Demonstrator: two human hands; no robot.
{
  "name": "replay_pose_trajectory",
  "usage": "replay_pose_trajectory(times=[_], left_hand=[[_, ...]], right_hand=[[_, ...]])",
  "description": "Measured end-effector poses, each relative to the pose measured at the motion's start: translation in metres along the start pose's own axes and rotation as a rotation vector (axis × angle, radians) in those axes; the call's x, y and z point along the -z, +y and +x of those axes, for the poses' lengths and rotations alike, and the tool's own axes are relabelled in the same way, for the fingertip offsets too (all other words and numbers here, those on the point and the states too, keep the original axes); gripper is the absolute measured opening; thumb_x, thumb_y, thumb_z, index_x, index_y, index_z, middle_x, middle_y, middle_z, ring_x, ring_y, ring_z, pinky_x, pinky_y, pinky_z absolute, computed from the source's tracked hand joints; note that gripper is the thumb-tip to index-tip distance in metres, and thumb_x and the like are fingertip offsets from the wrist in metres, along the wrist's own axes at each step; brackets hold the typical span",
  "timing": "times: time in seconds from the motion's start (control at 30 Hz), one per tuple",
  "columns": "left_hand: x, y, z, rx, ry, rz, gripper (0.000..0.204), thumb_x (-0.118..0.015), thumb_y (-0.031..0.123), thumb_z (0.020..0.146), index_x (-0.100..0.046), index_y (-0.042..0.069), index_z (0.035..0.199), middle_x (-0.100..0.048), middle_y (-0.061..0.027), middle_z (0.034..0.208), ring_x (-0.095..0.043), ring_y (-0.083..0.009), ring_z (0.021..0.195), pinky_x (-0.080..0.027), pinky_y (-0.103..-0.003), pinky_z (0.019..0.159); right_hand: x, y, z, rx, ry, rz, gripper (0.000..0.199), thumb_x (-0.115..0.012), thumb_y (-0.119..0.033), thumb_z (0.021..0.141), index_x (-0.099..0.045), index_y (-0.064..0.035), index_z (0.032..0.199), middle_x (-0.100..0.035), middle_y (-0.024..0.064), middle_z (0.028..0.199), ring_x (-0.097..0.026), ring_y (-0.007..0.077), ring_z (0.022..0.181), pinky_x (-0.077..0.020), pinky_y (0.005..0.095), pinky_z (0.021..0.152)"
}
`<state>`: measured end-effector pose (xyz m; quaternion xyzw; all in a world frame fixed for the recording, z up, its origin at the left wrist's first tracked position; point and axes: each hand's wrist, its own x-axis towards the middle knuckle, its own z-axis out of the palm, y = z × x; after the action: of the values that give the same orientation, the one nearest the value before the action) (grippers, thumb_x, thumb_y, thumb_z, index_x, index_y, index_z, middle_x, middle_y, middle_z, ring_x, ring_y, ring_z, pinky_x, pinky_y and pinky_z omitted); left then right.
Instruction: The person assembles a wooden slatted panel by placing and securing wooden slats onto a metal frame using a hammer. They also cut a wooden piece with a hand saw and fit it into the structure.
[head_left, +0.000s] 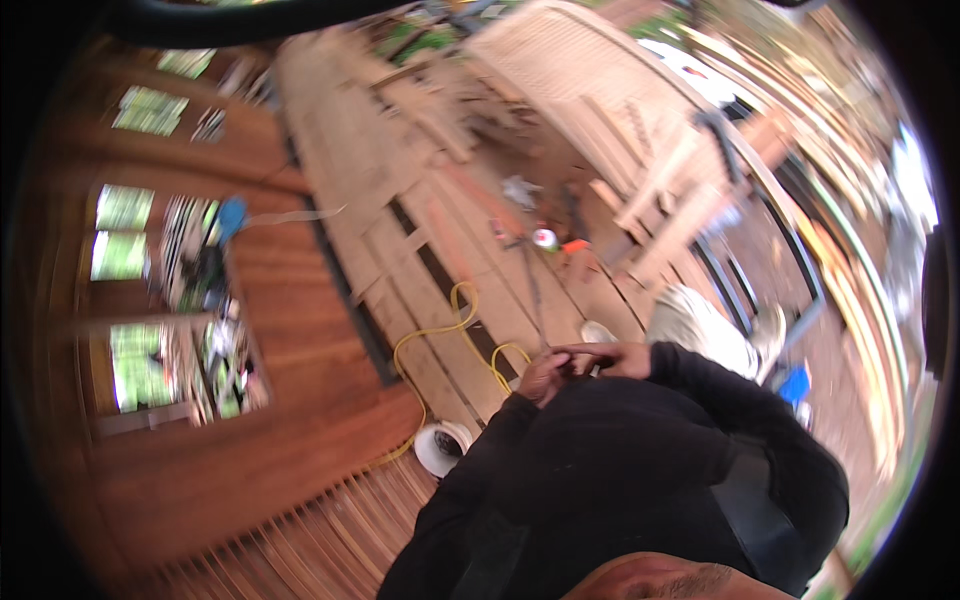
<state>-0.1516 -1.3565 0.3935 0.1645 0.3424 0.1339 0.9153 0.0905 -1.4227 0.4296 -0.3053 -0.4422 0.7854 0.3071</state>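
Close in front of my black-sleeved body, my left hand (pixel 544 379) and my right hand (pixel 622 359) come together at the fingertips. The fingers of both look bent and closed, with those of the right reaching across toward the left. Whatever lies between them, if anything, is too small and blurred to make out. Beyond the hands, a thin dark line (pixel 533 290) runs away over the planks; I cannot tell whether it is a tool or a gap. A yellow cord (pixel 425 333) loops over the planks to their left.
A white bucket (pixel 437 450) stands by the cord. Ahead, a white-and-red round item (pixel 545 239) and an orange item (pixel 575 246) lie on the boards. Cut timber (pixel 660 180) and a large slatted wooden panel (pixel 560 55) are farther off. A reddish wooden wall (pixel 290 300) with openings rises at left.
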Motion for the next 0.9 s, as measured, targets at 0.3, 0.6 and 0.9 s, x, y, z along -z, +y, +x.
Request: replay_pose_trajectory(times=[0.3, 0.6, 0.9], left_hand=[[0.015, -0.023, -0.031, -0.275, 0.175, -0.186, 0.011, -0.058, 0.012, 0.093, -0.066, 0.007, 0.099, -0.066, -0.0028, 0.087, -0.061, -0.0146, 0.076, -0.050, -0.030, 0.069], [0.017, -0.040, -0.042, -0.381, 0.252, -0.284, 0.011, -0.053, 0.010, 0.094, -0.061, 0.006, 0.101, -0.062, -0.0036, 0.085, -0.060, -0.0147, 0.076, -0.050, -0.032, 0.070], [0.024, -0.043, -0.038, -0.424, 0.240, -0.305, 0.010, -0.054, 0.011, 0.093, -0.060, 0.007, 0.101, -0.062, -0.0039, 0.087, -0.060, -0.0157, 0.081, -0.051, -0.035, 0.074]], right_hand=[[-0.023, -0.038, 0.043, -0.179, -0.176, -0.227, 0.078, -0.054, 0.010, 0.091, -0.028, -0.0140, 0.160, -0.063, 0.0126, 0.125, -0.061, 0.0191, 0.112, -0.0488, 0.0333, 0.098], [-0.036, -0.052, 0.062, -0.247, -0.262, -0.294, 0.079, -0.056, 0.007, 0.087, -0.030, -0.0120, 0.159, -0.062, 0.0125, 0.128, -0.063, 0.0199, 0.113, -0.0499, 0.0352, 0.099], [-0.029, -0.048, 0.076, -0.219, -0.294, -0.384, 0.075, -0.056, 0.004, 0.088, -0.034, -0.0123, 0.157, -0.068, 0.0147, 0.119, -0.064, 0.0200, 0.111, -0.0496, 0.0342, 0.099]])
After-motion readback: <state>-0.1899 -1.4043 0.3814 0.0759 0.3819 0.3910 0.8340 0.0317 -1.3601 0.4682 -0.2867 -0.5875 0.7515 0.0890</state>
